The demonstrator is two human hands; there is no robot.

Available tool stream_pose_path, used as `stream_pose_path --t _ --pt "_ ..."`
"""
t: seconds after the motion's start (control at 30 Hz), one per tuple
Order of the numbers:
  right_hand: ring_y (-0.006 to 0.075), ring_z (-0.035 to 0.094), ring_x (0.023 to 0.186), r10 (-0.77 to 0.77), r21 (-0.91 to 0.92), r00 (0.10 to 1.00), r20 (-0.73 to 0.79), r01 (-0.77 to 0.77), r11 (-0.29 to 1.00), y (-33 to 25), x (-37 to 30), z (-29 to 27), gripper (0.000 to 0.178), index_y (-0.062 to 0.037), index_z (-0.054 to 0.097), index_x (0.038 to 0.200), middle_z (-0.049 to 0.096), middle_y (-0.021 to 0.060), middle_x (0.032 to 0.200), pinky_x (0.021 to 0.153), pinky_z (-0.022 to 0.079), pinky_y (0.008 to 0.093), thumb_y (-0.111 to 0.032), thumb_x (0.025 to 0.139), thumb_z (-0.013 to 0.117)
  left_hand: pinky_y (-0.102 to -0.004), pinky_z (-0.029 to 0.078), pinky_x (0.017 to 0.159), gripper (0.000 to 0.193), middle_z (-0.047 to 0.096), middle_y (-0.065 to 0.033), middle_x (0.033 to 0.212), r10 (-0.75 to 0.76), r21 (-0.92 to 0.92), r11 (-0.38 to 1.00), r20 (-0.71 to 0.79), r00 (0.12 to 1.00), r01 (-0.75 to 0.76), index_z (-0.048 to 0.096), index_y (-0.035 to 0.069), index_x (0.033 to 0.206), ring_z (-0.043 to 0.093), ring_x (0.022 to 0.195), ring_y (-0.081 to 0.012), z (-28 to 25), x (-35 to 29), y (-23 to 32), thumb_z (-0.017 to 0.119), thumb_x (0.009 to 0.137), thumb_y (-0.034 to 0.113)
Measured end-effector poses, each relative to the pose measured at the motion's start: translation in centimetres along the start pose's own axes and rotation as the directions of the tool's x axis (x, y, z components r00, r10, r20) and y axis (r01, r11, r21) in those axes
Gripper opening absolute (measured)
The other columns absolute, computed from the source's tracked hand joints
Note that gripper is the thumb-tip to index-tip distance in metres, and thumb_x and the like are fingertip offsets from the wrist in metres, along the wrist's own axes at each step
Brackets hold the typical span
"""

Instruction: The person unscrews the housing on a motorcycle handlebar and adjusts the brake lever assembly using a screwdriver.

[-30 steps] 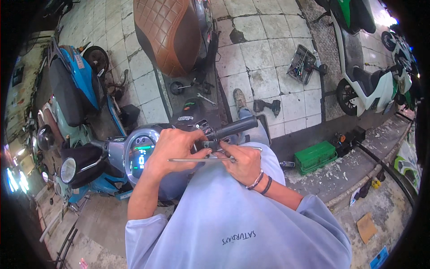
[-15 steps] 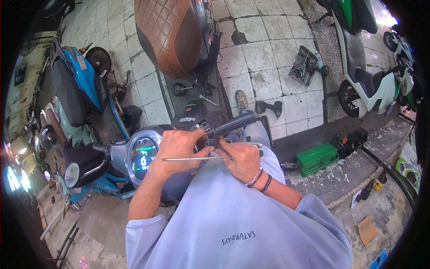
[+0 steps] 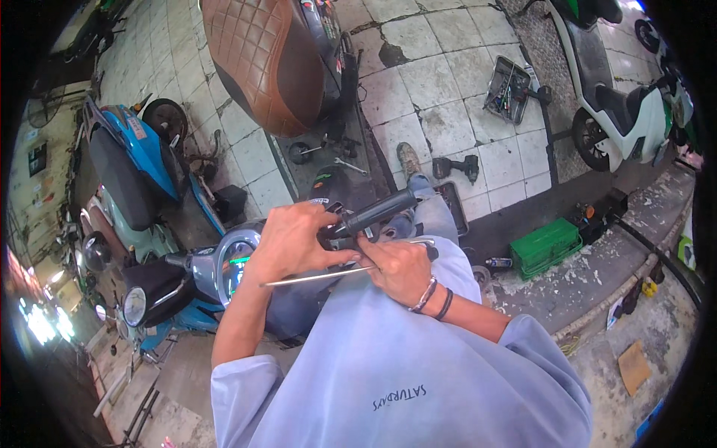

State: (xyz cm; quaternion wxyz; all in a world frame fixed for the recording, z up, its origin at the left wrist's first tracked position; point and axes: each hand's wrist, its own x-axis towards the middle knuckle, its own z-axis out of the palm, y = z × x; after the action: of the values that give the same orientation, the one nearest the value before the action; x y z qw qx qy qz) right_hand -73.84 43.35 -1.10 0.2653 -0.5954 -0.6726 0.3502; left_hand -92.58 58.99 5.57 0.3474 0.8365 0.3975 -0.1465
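At frame centre, left hand (image 3: 295,243) clasped over the scooter's handlebar (image 3: 373,213), fingers curled round it beside the dark grip. Right hand (image 3: 399,265) just below, fingers pinched shut on a thin metal rod (image 3: 314,278) pointing left.
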Motion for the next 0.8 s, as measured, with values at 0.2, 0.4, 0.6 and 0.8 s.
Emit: stream_pose_path --t 0.2,0.4,0.6,0.8 --pt "0.0266 0.072 0.065 -0.013 0.028 0.998 -0.068 0.015 0.999 0.1 0.5 0.1 0.033 -0.0022 0.079 0.12 0.071 0.0088 0.073 0.06 0.057 0.0406 -0.016 0.09 0.081 -0.0442 0.058 0.08 0.069 0.076 -0.0145 0.089 0.062 -0.152 0.986 -0.067 0.996 -0.072 0.081 0.006 0.118 0.074 0.087 -0.0348 1.4 1.1 -0.8 0.095 0.063 0.046" --pt "0.0266 0.072 0.063 0.055 0.031 0.998 -0.016 -0.054 0.998 -0.8 0.6 0.0 0.038 -0.0016 0.077 0.125 0.073 0.0091 0.074 0.059 0.057 0.0403 -0.019 0.092 0.08 -0.0457 0.058 0.083 0.067 0.076 -0.0176 0.092 -0.018 -0.261 0.965 -0.008 1.0 0.015 0.08 0.001 0.118 0.073 0.089 -0.037 1.8 1.0 -0.8 0.094 0.064 0.037" --pt "0.0266 0.069 0.055 0.124 0.14 0.991 -0.041 -0.117 0.983 -0.9 -0.5 1.1 0.039 -0.0006 0.077 0.127 0.069 0.0095 0.066 0.053 0.054 0.0409 -0.02 0.093 0.081 -0.0447 0.057 0.08 0.066 0.076 -0.0172 0.09 0.026 -0.286 0.958 -0.044 0.999 -0.037 0.079 -0.002 0.117 0.072 0.085 -0.037 2.0 0.8 -0.7 0.093 0.065 0.034" --pt "0.0255 0.067 0.053 0.131 0.21 0.985 -0.115 -0.105 0.972 -0.9 -0.4 1.5 0.036 0.0004 0.079 0.121 0.069 0.0097 0.065 0.052 0.052 0.0401 -0.014 0.089 0.084 -0.0464 0.055 0.075 0.057 0.073 -0.0162 0.085 0.016 -0.332 0.943 -0.01 1.0 -0.018 0.08 0.002 0.116 0.071 0.083 -0.0372 1.7 1.0 -0.8 0.084 0.068 0.033"
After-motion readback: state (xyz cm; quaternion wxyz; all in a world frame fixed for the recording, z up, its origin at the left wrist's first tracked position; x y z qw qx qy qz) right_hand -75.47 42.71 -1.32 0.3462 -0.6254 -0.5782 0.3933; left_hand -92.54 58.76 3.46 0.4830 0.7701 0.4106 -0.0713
